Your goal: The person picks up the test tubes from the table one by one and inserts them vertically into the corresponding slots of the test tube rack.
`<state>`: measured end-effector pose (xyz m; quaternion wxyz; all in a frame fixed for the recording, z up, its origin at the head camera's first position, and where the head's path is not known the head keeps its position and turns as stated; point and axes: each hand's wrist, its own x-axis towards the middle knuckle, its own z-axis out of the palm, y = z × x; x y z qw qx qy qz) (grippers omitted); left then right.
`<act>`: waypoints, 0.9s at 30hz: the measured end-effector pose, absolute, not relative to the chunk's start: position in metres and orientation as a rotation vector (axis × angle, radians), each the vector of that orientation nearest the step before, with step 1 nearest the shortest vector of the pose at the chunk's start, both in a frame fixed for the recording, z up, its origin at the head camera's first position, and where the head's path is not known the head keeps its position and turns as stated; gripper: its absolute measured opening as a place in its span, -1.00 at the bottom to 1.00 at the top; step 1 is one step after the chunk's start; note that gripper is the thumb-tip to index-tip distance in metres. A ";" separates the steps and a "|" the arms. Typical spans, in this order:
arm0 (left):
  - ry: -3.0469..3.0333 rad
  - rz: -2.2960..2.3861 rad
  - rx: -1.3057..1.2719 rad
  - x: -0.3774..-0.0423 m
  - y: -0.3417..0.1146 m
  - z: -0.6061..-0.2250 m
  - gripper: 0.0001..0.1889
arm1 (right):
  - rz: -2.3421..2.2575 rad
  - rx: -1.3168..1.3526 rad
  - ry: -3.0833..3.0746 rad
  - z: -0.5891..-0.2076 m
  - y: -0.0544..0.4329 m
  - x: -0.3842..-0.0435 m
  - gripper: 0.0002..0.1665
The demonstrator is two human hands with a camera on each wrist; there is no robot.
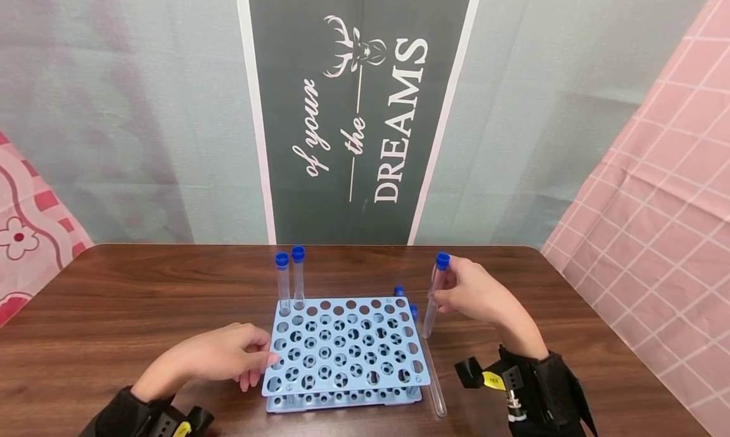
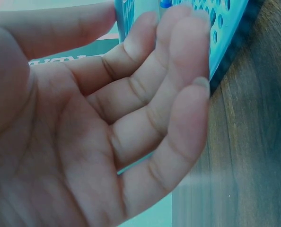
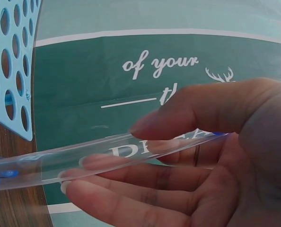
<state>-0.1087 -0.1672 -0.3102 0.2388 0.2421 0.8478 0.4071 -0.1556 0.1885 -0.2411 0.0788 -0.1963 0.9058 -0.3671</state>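
A light blue test tube rack (image 1: 345, 386) with two perforated tiers stands on the brown table. Two blue-capped test tubes, a left one (image 1: 283, 282) and a right one (image 1: 299, 278), stand upright in its back left holes. My left hand (image 1: 228, 354) holds the rack's left edge, with the thumb on the upper tier and the fingers curled beneath it. To the right of the rack, my right hand (image 1: 473, 288) pinches a clear test tube (image 3: 98, 153) between thumb and fingers. That tube is slightly tilted, its blue cap (image 1: 442, 261) uppermost.
Beside the rack's right edge lies a clear test tube (image 1: 435, 380) on the table. Two blue caps show there, a far one (image 1: 399, 291) and a nearer one (image 1: 414, 310), partly hidden by the rack. A printed cloth (image 1: 365, 221) hangs behind the table's back edge.
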 end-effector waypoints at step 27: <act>2.333 1.121 0.663 -0.108 -0.168 -0.311 -0.69 | -1.131 -0.635 2.695 -0.241 0.183 -0.154 -0.85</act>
